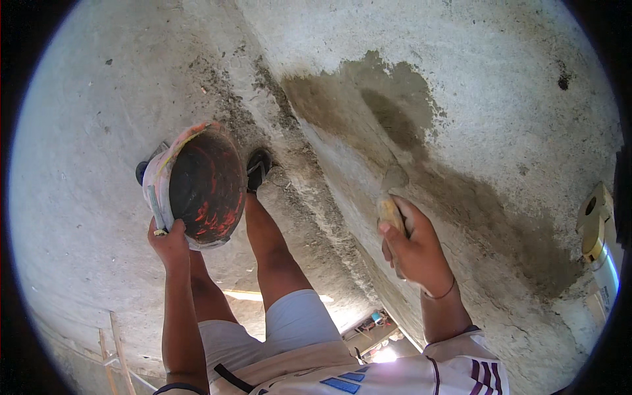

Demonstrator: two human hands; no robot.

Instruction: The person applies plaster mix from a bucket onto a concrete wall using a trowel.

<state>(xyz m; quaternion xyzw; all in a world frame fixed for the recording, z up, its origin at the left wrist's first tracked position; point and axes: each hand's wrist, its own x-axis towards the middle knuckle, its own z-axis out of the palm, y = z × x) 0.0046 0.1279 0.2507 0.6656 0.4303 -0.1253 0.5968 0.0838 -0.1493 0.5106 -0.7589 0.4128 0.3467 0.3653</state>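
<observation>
My left hand (169,243) grips the rim of a round bucket (207,184), tipped so that its dark inside faces up toward me. Red marks and grey residue coat the inside, and the outer wall is pale. In my right hand (421,250) is a trowel, fingers wrapped round its worn wooden handle (390,214). Its small grey blade (395,176) lies at the wall (526,72), by the edge of a damp, darker band of mortar (401,99). This band runs along the wall on both sides of the trowel.
Crumbly debris (266,85) lines the join of floor and wall. A foot in a dark sandal (259,168) stands beside the bucket. A pale fixture with a lit tube (598,243) is at the far right. Wooden poles (112,349) stand at lower left, and assorted items (375,320) lie at the bottom.
</observation>
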